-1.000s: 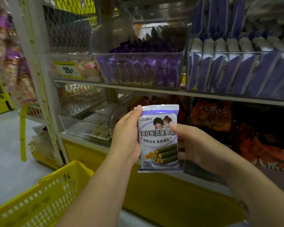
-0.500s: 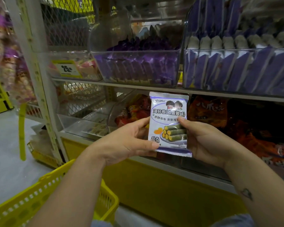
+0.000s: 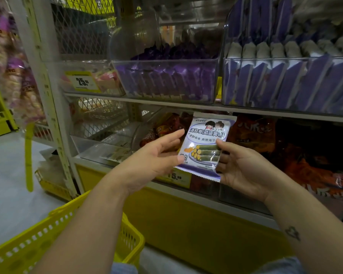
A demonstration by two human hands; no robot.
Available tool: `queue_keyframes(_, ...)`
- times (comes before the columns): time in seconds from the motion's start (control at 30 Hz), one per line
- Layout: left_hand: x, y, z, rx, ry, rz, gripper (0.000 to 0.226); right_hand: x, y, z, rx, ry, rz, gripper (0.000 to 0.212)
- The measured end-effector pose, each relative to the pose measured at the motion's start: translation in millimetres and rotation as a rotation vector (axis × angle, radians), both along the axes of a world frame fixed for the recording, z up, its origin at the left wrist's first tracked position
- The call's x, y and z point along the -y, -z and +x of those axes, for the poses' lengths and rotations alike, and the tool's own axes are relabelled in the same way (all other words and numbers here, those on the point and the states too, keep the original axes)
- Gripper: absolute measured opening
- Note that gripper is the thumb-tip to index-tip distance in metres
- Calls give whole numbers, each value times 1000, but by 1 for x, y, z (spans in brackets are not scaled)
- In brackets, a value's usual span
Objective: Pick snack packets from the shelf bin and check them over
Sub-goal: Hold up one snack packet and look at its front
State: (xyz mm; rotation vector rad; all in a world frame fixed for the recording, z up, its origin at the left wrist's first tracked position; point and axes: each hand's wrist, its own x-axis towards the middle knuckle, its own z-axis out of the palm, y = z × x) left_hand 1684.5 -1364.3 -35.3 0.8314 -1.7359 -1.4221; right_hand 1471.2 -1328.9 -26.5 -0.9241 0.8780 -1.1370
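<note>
**Landmark: shelf board (image 3: 166, 101).** Above the board, the left bin (image 3: 91, 84), middle bin (image 3: 166, 84) and right bin (image 3: 285, 86) stand side by side. Their clear front walls allow entry only over the wall tops. Open room shows above the purple packets (image 3: 166, 54) in the middle bin, while the right bin is packed with upright packs. Just below the board, the opening to the red-orange bags (image 3: 315, 155) is partly screened by the snack packet (image 3: 204, 143), pinched in the right hand (image 3: 244, 171) grip, and by the left hand (image 3: 154, 157). At the board's left end stand a white post (image 3: 48, 95) and wire mesh (image 3: 83, 26). Well below sits a yellow basket (image 3: 48, 234).
</note>
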Motion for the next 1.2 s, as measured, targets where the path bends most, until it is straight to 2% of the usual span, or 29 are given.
queue_keyframes(0.07, -3, 0, -8, 74, -32, -70, 53, -1, 2, 5, -29, -14, -42, 44)
queue_keyframes(0.2, -6, 4, -20, 94, 0, -41, 86, -5, 2, 15, -81, -145, -144, 29)
queue_keyframes(0.27, -5, 3, -19, 38, 7, 52, 81, -5, 1, 15, -108, -153, -172, 30)
queue_keyframes(0.33, -5, 1, -14, -90, 34, 242, 74, -3, 0, 13, -174, -53, -187, 32)
queue_keyframes(0.47, -8, 2, -7, -286, 203, 508, 68, 3, 2, 9, -223, 151, -156, 51)
queue_keyframes(0.6, -11, 5, -5, -296, 341, 569, 67, 1, 3, 9, -105, 103, -156, 33)
queue_keyframes(0.67, -10, 6, -3, -275, 415, 527, 61, 1, 3, 7, -79, 98, -183, 35)
queue_keyframes(0.73, -8, 8, -2, -237, 423, 444, 52, 2, 3, 4, -61, 122, -211, 45)
queue_keyframes(0.83, -5, 7, -9, -202, 243, 330, 46, 3, 7, 3, -124, 189, -274, 41)
queue_keyframes(0.93, 1, 11, -17, -176, -31, 116, 52, 3, 11, 6, -355, 254, -393, 39)
queue_keyframes(1.0, 3, 12, -19, -227, -100, 26, 40, 3, 12, 8, -437, 255, -460, 43)
queue_keyframes(1.07, 4, 13, -21, -260, -132, -17, 30, 2, 12, 10, -453, 236, -518, 45)
queue_keyframes(1.13, 4, 13, -21, -291, -159, -19, 32, 1, 10, 11, -448, 210, -565, 50)
queue_keyframes(1.2, 5, 13, -20, -379, -147, 34, 39, 1, 6, 8, -325, 127, -529, 63)
